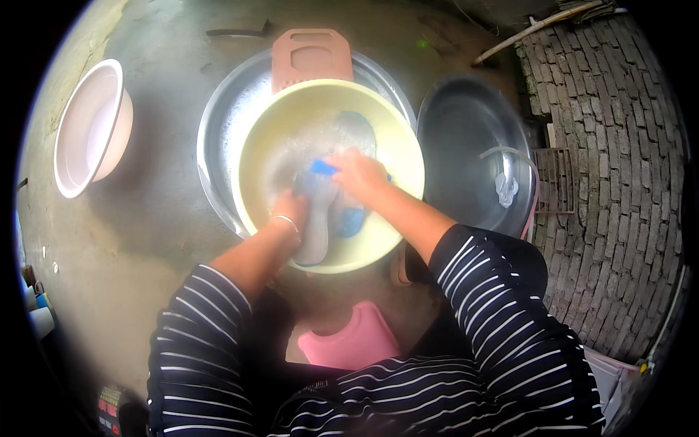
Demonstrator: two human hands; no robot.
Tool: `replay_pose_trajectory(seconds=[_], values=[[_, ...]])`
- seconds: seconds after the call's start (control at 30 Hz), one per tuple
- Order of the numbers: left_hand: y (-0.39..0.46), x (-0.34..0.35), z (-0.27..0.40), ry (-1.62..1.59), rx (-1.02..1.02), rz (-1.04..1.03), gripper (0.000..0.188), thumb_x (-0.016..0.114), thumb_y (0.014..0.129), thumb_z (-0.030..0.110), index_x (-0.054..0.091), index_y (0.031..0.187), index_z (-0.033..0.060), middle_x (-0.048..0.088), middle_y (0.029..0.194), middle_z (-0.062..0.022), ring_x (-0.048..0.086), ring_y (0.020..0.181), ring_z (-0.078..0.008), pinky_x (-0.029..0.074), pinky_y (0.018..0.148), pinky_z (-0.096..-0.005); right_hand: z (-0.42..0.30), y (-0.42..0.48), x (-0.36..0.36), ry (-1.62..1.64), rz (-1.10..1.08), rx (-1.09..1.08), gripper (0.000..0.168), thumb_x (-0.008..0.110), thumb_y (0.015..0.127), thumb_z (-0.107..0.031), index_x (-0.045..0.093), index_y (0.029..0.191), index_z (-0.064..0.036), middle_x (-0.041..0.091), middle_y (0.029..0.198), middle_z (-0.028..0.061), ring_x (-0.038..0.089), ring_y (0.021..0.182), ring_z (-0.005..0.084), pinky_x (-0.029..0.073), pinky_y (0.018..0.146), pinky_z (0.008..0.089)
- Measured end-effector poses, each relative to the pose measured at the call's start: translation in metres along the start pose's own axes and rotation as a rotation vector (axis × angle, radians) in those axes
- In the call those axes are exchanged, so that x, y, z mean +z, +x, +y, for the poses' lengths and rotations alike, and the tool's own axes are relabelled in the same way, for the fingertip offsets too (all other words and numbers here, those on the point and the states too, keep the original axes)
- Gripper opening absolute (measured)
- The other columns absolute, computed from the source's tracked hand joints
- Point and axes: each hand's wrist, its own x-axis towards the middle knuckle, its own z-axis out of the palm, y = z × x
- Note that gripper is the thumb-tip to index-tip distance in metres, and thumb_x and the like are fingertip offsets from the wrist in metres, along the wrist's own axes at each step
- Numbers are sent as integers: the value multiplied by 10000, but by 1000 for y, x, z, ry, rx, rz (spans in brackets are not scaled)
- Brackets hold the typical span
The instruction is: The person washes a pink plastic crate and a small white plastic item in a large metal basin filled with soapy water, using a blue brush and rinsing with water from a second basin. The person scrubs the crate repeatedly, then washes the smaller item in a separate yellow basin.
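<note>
A pale yellow plastic basin (pixel 256 131) holds cloudy, sudsy water. In it my left hand (pixel 290 207), with a thin bracelet at the wrist, grips the side of a greyish shoe insole or slipper sole (pixel 314 235). Over the upper end of that piece, my right hand (pixel 357 172) is closed on a blue-handled brush (pixel 323 167); its bristles cannot be made out. A second sole-shaped piece (pixel 352 221), partly blue, lies to the right beneath my right hand and forearm, its rounded top (pixel 355 125) showing past the hand.
Under the basin is a large metal basin (pixel 218 131) with a pink plastic washboard (pixel 312 60) at its far side. A dark oval tub (pixel 464 131) with a hose (pixel 519 153) stands right, beside brick paving (pixel 628 191). A pinkish-white basin (pixel 117 142) is left, a pink plastic stool (pixel 352 341) nearby.
</note>
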Motion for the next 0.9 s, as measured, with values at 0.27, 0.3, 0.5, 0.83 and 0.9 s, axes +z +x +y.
replay_pose_trajectory(seconds=[0.27, 0.3, 0.5, 0.83, 0.9], values=[[-14, -5, 20, 66, -55, 79, 434, 487, 903, 107, 422, 1323, 25, 617, 1054, -225, 636, 823, -329, 526, 709, -492, -20, -13, -6, 34, -56, -20, 342, 698, 815, -195, 684, 1152, -250, 609, 1053, 84, 626, 968, 305, 504, 816, 416], [1, -4, 5, 52, -50, 75, 425, 490, 900, 109, 430, 1313, 23, 618, 1045, -224, 635, 817, -327, 524, 702, -492, -15, -17, 4, -26, -93, -94, 336, 716, 815, -207, 687, 1140, -288, 605, 1044, 82, 643, 930, 309, 513, 798, 424], [-23, -5, 25, 19, -25, 87, 372, 483, 907, 116, 449, 1260, 5, 613, 1037, -218, 631, 811, -317, 521, 694, -487, -1, 15, -11, 18, 148, 88, 298, 706, 813, -199, 696, 1106, -253, 609, 975, 80, 643, 914, 298, 511, 753, 415], [-27, -4, 29, -33, -24, 63, 442, 474, 932, 133, 396, 1350, 10, 601, 1087, -233, 624, 924, -328, 522, 755, -497, -12, 2, -22, -107, 111, 24, 306, 713, 812, -228, 692, 1116, -257, 597, 1015, 94, 644, 900, 306, 509, 750, 418], [-33, -3, 38, -102, -48, 75, 434, 473, 939, 135, 399, 1351, 17, 601, 1088, -232, 624, 929, -329, 520, 763, -498, -23, -16, -27, 54, -56, -9, 352, 676, 809, -194, 683, 1154, -259, 602, 995, 92, 613, 937, 312, 490, 789, 398]])
